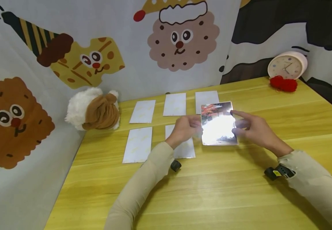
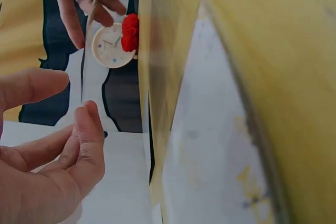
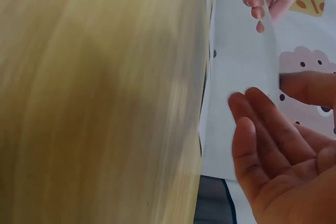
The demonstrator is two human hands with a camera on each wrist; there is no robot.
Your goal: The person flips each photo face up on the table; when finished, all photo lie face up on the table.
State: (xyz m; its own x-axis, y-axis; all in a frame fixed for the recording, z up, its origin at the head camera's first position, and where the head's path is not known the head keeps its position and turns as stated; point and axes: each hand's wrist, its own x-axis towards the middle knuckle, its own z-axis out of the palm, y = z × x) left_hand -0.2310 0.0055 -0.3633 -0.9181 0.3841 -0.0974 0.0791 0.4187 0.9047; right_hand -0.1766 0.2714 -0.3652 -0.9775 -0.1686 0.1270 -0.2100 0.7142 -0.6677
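Observation:
A glossy photo card [image 1: 219, 124] is held upright above the table between both hands, its picture side catching a bright white glare. The left hand [image 1: 184, 129] pinches its left edge, slightly blurred. At the opposite edge, the right hand [image 1: 255, 132] has its thumb and fingers on either side of the card. In the right wrist view the card [image 3: 270, 43] appears nearly edge-on, close to the right thumb [image 3: 310, 87]. White cards lie in two rows, among them a lower-left card [image 1: 138, 144], an upper-middle card [image 1: 174, 104] and one partly under the left hand [image 1: 185, 148].
A plush toy [image 1: 92, 108] in white and brown sits at the table's back left. The back right corner has a round white clock [image 1: 286, 65] with red yarn [image 1: 283, 83] before it. A cartoon-printed curtain [image 1: 137, 48] hangs behind the wooden table [image 1: 212, 191].

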